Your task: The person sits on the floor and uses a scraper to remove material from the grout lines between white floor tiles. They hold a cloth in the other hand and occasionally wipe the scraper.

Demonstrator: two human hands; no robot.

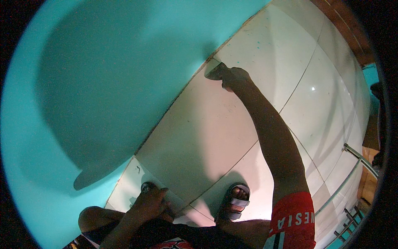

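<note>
Crouched low over a pale tiled floor (215,124), knees drawn up at the bottom edge, dark shorts and a red sleeve (292,220) with white print closest to the lens. Just above the knee, left hand (150,202) curled over a small dark object pressed to the floor near the foot of the wall; fingers closed around it, though too shadowed to tell what sort of thing it is. Beside that, toward the centre, one foot in a grey strapped sandal (236,202), planted flat on a tile with toes pointing up the frame. Rising from the red sleeve, the right forearm stretched long and straight toward the upper middle. At its end, right hand (234,77) clenched tight on the handle of a scraper (213,71), its flat blade set against the seam where floor meets wall. Blade tip touching the dark grimy line along the base of the turquoise wall (103,83). Wall filling the whole left half, marked by a broad shadow of the crouching body. Small turquoise flecks scattered over the tiles near the scraper. Farther right, a shiny metal rail (352,170) running diagonally, with a small metal rack below it near the lower edge. Farthest back, a strip of brown wood (346,29) at the upper right corner.
</note>
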